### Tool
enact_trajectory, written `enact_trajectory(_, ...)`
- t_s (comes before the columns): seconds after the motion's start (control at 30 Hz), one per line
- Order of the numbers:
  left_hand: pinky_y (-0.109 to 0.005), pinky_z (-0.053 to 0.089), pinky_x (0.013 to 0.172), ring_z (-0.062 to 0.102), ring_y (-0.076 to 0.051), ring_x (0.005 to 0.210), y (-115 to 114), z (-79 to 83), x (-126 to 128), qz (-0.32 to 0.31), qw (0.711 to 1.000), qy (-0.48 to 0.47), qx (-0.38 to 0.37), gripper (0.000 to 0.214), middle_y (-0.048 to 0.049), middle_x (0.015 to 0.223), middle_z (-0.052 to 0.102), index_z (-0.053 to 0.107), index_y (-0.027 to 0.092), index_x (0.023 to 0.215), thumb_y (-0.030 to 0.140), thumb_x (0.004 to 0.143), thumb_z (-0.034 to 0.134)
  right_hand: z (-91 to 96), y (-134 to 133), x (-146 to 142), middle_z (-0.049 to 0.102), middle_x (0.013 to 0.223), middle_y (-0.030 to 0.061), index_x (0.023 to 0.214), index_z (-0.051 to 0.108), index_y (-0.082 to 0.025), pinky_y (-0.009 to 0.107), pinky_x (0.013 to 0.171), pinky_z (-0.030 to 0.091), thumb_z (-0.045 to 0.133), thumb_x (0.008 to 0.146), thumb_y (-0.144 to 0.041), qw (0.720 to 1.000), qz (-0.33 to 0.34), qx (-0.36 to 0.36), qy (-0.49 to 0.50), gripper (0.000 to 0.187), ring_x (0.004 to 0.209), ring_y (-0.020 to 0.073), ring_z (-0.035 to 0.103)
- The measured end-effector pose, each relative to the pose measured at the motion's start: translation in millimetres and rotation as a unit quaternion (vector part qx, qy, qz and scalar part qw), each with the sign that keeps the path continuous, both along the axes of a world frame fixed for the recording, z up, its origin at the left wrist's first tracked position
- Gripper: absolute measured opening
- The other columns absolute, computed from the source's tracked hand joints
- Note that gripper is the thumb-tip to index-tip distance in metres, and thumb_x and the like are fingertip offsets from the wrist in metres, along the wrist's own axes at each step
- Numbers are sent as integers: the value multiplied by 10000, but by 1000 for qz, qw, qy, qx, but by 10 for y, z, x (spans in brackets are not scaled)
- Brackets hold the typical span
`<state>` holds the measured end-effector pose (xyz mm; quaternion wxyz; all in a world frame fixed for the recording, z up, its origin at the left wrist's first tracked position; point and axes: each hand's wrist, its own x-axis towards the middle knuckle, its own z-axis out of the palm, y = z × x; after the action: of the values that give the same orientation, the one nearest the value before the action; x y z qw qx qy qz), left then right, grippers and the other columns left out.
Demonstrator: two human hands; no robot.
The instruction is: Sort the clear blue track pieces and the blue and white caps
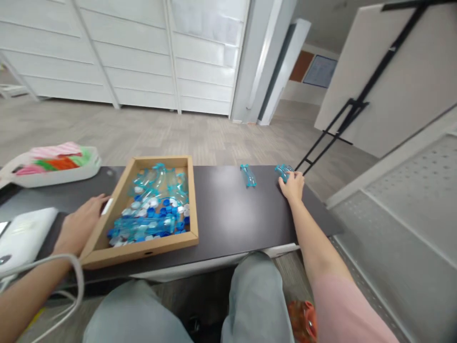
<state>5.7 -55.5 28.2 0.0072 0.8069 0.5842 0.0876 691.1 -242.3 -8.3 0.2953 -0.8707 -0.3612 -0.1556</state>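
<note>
At the table's far right, my right hand (293, 186) has its fingers closed over a curved, clear plastic piece with teal ends (283, 170); the fingers hide part of it. A similar clear-and-teal plastic piece (248, 175) lies alone to its left, near the far table edge. My left hand (83, 221) lies against the left side of a cardboard box (193, 205), fingers stretched along its wall, with the fingertips partly hard to see. Inside the box are several more clear plastic pieces (160, 183) and many blue and white caps (165, 209).
A white basket (53, 177) of colourful cloths stands at the back left of the dark table (228, 219). Nearer lie a white device (26, 233) and a looping white cable (79, 276). A grey panel (400, 224) rises beyond the right table end, near a black-framed board (352, 112).
</note>
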Motion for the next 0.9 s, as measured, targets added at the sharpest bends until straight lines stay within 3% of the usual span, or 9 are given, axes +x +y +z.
enact_trajectory(0.07,-529,582,1251,637,-339,1586,20,-140,-96,12,999,-33,2,486,-182,1719,640,737,216,1481,227,1089,450,41,-26,-99,594,1446,366,1208,727,-245,720,1200,456,654,906,-388,999,32,11,-15,342,1410,526,598)
enact_trajectory(0.13,-562,548,1286,616,-357,1604,52,-229,-101,8,998,-57,8,517,-197,1741,614,707,175,1526,216,1086,439,68,-44,-245,627,1350,324,1113,728,-340,764,1119,481,661,885,-433,997,71,17,-27,255,1345,549,641)
enact_trajectory(0.27,-596,484,1338,540,-404,1664,64,-276,-65,8,997,-72,10,567,-222,1777,565,673,115,1599,212,1088,449,98,56,-737,650,1271,252,1046,720,-440,809,1094,475,651,877,-575,986,151,58,-29,227,1336,549,674)
enact_trajectory(0.37,-589,465,1353,520,-398,1678,59,-300,-66,17,996,-85,15,567,-207,1773,575,682,154,1611,236,1085,487,189,318,-1354,700,1158,188,1121,718,-374,773,1051,543,607,910,-621,970,235,59,9,343,1131,472,741)
enact_trajectory(0.43,-573,465,1351,522,-380,1677,60,-322,-65,20,995,-95,18,557,-197,1767,586,687,171,1606,230,1090,488,309,556,-1868,722,1051,126,1140,717,-321,647,965,602,563,975,-625,940,334,35,55,379,931,366,729)
enact_trajectory(0.57,-575,461,1342,526,-377,1670,48,-340,-39,23,994,-101,24,548,-200,1761,591,691,159,1591,200,1099,453,578,1015,-2935,787,1174,91,1226,770,-304,513,1068,521,623,1074,-515,865,491,-104,-3,299,1036,299,745)
enact_trajectory(0.63,-577,453,1344,526,-378,1668,36,-336,-23,27,994,-102,31,549,-199,1759,593,690,161,1590,197,1097,454,637,1181,-3356,794,1287,111,1332,762,-291,511,1112,478,686,1070,-473,847,498,-179,-39,328,1220,341,738)
enact_trajectory(0.73,-567,443,1347,521,-374,1670,26,-330,-12,28,994,-100,31,553,-195,1764,590,685,161,1595,199,1101,441,604,1313,-3711,762,1407,157,1408,742,-259,531,1135,441,740,1041,-438,856,452,-239,-70,408,1340,402,698)
enact_trajectory(0.9,-561,427,1354,512,-362,1675,29,-334,-17,26,994,-103,24,556,-189,1767,587,679,173,1598,203,1102,431,484,1331,-3695,779,1338,141,1355,750,-255,512,1145,429,734,991,-386,869,457,-190,-16,387,1247,365,724)
